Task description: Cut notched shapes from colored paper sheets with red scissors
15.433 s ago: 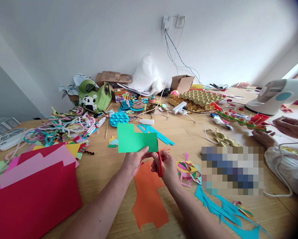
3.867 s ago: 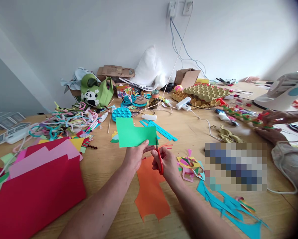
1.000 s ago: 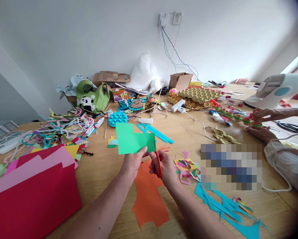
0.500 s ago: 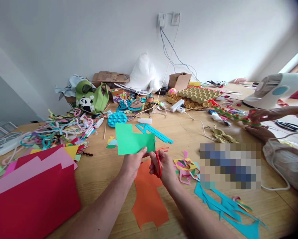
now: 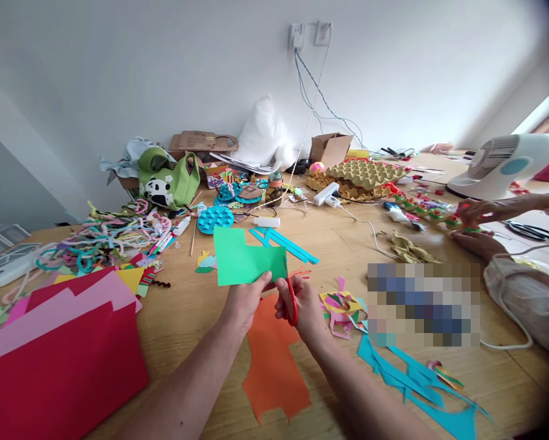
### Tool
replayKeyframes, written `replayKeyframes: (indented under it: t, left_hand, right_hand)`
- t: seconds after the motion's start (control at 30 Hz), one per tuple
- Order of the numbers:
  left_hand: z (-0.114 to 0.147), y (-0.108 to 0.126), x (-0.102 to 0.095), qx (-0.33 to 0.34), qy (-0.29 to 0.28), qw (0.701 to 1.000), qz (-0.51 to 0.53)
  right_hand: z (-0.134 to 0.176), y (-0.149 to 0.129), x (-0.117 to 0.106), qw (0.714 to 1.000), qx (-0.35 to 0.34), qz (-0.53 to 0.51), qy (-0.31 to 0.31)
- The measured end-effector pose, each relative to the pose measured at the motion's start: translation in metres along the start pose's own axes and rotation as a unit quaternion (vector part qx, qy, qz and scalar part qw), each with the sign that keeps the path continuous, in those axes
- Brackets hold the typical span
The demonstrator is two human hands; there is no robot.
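Your left hand [image 5: 246, 299] pinches a bright green, L-shaped paper sheet [image 5: 242, 261] above the wooden table [image 5: 183, 318], while your right hand [image 5: 305, 302] grips red-handled scissors [image 5: 294, 307] at the green sheet's right edge (a notched orange paper sheet [image 5: 276, 366] lies on its near side).

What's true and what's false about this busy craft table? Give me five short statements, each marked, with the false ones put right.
1. The left hand holds the green paper. True.
2. The right hand holds a paintbrush. False: it holds red-handled scissors.
3. The orange paper lies on the table. True.
4. The panda bag is bright red. False: it is green, with a black-and-white panda on it.
5. The green paper is a plain full rectangle. False: its upper right corner is missing, leaving an L-like shape.
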State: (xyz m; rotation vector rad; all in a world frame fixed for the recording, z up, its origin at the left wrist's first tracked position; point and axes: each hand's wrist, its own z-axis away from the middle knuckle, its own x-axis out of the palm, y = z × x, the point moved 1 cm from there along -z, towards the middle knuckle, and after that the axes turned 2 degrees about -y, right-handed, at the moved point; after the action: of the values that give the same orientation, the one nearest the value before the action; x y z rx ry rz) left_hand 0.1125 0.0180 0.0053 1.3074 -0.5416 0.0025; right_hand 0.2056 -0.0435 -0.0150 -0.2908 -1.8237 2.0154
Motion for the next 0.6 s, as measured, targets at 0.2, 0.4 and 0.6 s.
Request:
replayKeyframes:
  t: [0.2,0.4,0.6]
  left_hand:
    - [0.0008,0.0019,0.0016,0.008,-0.003,1.0,0.014]
    - [0.0028,0.0033,0.0041,-0.007,-0.013,1.0,0.022]
    - [0.004,0.0042,0.0052,-0.013,-0.011,1.0,0.017]
  right_hand:
    - [0.0001,-0.0026,-0.0009,1.0,0.002,0.019,0.007]
    - [-0.0025,-0.001,-0.0053,1.0,0.001,0.006,0.012]
    - [-0.0032,-0.0005,-0.0061,1.0,-0.001,-0.008,0.011]
